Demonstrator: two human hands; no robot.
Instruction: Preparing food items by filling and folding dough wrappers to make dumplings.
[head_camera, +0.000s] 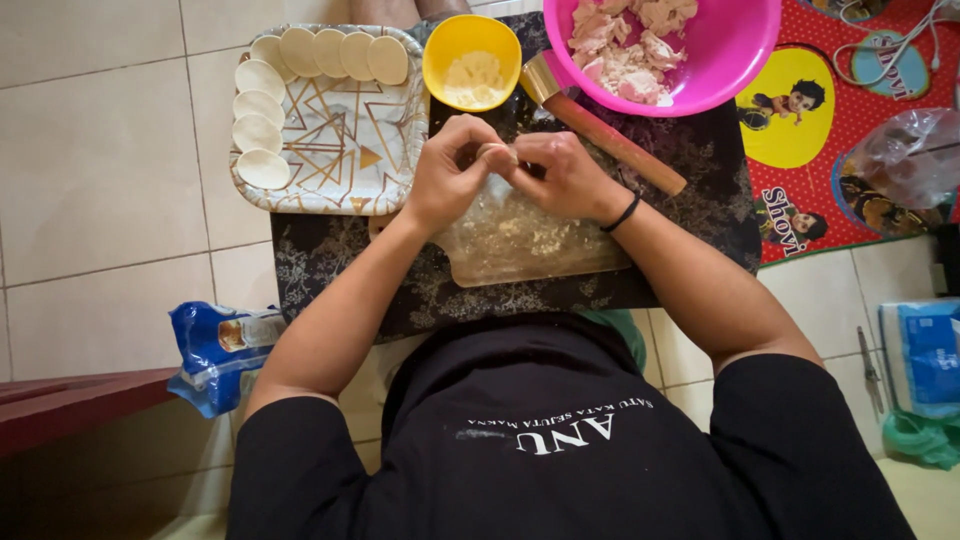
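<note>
Over the middle of the dark surface (330, 262), your left hand (447, 172) and right hand (567, 176) pinch one small dough wrapper (497, 153) between fingertips, both grips narrow on it. You look mid-fold; sealing its edge seems next, calling for light, even pressure.

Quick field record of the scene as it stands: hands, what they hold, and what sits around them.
left hand: pinching a small dough piece
right hand: pinching the same piece from the other side
under hands: clear floured board on dark patterned mat
patterned tray: eight round dough discs along its top and left edges
yellow bowl: pale filling
pink bowl: dough chunks
rolling pin: beside right hand
</note>
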